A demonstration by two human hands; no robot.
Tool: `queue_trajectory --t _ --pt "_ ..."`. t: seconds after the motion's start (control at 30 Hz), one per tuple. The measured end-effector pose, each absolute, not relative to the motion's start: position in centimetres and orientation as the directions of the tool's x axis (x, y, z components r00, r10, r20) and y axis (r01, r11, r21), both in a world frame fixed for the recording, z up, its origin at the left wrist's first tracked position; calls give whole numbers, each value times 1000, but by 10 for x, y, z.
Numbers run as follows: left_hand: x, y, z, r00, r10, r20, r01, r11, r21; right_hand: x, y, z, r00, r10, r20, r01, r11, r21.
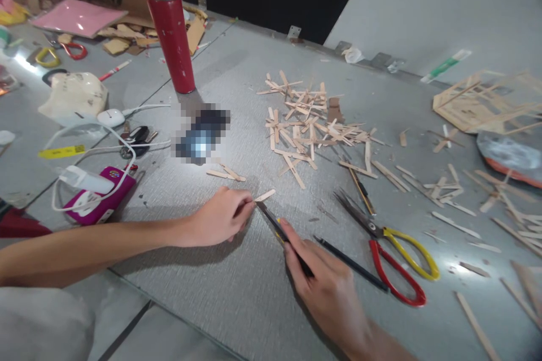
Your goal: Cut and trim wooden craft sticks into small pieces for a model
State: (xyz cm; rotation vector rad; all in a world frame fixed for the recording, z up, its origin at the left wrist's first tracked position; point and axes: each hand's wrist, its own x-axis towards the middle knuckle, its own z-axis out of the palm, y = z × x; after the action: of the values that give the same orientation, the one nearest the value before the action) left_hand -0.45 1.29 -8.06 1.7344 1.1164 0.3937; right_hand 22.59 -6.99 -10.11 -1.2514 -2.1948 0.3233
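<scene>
My left hand (224, 214) is closed on one end of a small wooden craft stick (266, 196), whose other end sticks out to the right. In my right hand (324, 282) is a craft knife (275, 225) with a dark handle, its blade tip touching or very close to the stick near my left fingertips. Just beyond my left hand lie a couple of loose stick pieces (226, 172). Right of the knife rest a black pencil-like rod (351, 264) and scissors (376, 231) with one red and one yellow handle, blades slightly apart.
A pile of joined craft sticks (305, 118) spreads across the table's middle. Left stand a red flask (171, 39), a purple box (101, 197) with white cable, and keys (138, 141). A wooden frame model (466, 107) sits far right. Loose sticks (455, 224) lie on the right.
</scene>
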Motion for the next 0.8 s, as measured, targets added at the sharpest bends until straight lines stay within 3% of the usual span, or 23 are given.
queue_trajectory --t 0.57,0.7,0.8 --pt "-4 13 -81 511 823 -250 502 -49 863 226 -71 -101 -389 850 356 707 523 -477" --pt "-5 13 -83 536 813 -228 470 -63 880 227 -71 -100 -438 831 343 739 550 -388" --pt "-6 12 -85 541 817 -201 461 -88 883 228 -74 -97 -529 787 319 768 603 -216"
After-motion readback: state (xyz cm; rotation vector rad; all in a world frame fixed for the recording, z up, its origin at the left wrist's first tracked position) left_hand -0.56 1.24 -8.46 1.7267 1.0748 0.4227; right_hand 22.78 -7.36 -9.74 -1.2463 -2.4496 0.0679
